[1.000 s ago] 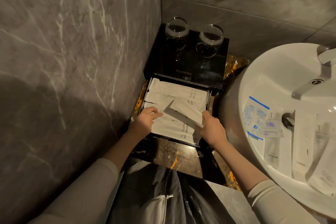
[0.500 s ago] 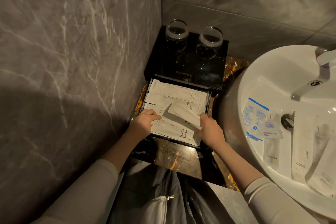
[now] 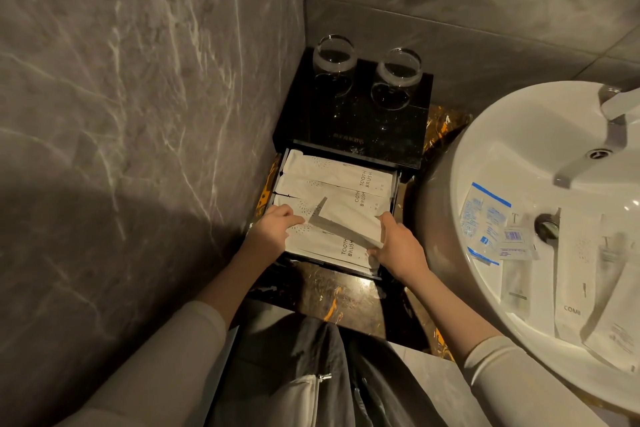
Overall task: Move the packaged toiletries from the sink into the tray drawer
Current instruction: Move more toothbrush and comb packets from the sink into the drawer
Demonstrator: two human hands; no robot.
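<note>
The black tray drawer (image 3: 396,180) is pulled out and holds several white toothbrush packets (image 3: 341,173) laid side by side. My right hand (image 3: 398,248) pinches a tilted white packet (image 3: 349,224) by its right end above the others. My left hand (image 3: 273,234) rests with fingers on the packets at the drawer's left side. In the white sink (image 3: 526,135) at the right lie more packaged toiletries: a blue-printed sachet (image 3: 483,215), a small white sachet (image 3: 514,241) and a comb packet (image 3: 571,274).
Two glasses (image 3: 334,55) (image 3: 398,68) stand on the black box (image 3: 353,125) above the drawer. Grey marble wall (image 3: 138,114) closes the left side. A chrome tap (image 3: 613,121) hangs over the sink. Dark marble counter (image 3: 329,295) lies in front of the drawer.
The tilted packet in my right hand has dropped slightly lower over the stack, and both hands have shifted a little; the camera view has drifted downward.
</note>
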